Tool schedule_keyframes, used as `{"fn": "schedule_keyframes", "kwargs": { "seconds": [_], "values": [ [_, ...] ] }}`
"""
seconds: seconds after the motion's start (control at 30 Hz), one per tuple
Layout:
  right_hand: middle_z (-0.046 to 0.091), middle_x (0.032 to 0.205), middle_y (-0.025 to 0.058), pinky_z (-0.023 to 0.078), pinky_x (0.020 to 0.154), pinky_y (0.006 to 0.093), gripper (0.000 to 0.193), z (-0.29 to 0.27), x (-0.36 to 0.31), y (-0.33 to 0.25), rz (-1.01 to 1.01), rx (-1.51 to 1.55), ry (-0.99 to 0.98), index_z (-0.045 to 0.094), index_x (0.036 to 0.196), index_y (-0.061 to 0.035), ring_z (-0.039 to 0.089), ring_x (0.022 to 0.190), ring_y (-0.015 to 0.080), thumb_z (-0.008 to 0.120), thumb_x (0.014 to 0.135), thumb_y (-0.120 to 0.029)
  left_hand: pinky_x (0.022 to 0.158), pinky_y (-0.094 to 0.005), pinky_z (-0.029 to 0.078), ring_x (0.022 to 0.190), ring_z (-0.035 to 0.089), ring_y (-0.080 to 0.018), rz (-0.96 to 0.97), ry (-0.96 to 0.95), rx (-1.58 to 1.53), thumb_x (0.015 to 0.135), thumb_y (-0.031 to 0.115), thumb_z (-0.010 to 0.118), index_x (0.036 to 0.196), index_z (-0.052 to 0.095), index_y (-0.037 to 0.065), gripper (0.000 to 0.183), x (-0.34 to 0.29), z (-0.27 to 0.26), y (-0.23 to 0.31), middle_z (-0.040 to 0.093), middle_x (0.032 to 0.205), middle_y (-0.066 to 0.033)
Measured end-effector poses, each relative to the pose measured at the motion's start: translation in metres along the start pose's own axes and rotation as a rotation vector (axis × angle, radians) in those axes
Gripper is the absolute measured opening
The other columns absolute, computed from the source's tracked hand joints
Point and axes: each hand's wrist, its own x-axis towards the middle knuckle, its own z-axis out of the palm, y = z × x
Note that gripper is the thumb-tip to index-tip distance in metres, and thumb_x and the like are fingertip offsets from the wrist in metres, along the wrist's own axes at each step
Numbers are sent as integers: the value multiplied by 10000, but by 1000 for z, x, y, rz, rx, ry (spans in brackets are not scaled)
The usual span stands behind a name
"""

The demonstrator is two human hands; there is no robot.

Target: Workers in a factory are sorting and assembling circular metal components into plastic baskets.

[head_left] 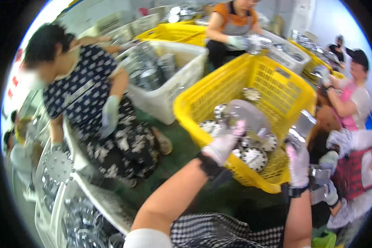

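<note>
My left hand (224, 142), in a white glove, grips a round shiny metal disc (248, 118) over a yellow plastic basket (202, 95). My right hand (297, 163), also gloved, holds a second shiny metal piece (302, 126) at the basket's right edge. Inside the basket lie several round chrome discs (255, 158) with patterned faces. Both forearms come up from the lower edge.
A person in a dark patterned dress (87, 95) sits at left beside a white crate (169, 82) of chrome parts. Other gloved people work at right (351, 165) and at the back (235, 25). More yellow baskets (177, 32) stand behind. A white tub (70, 206) of discs is at lower left.
</note>
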Motion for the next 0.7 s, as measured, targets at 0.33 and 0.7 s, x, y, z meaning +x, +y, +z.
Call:
{"fn": "schedule_keyframes", "kwargs": {
  "seconds": [0.33, 0.7],
  "values": [
    [578, 1242, 129, 397, 1011, 335, 441, -93, 32, 120, -229, -397, -44, 499, 1302, 24, 538, 1153, 235, 572, 928, -199, 1025, -396, 428, 1182, 520, -303, -169, 252, 103, 910, 494, 583, 1462, 230, -1, 821, 47, 43, -30, 503, 1310, -210],
    [579, 1247, 155, 363, 1036, 426, 557, -91, 73, 41, -342, -478, -178, 531, 1270, 5, 517, 1191, 312, 609, 875, -380, 1029, -452, 376, 1312, 409, -251, -249, -137, 1362, 968, 366, 415, 1460, 333, 147, 545, 87, 67, -52, 411, 1445, -32]
  ]
}}
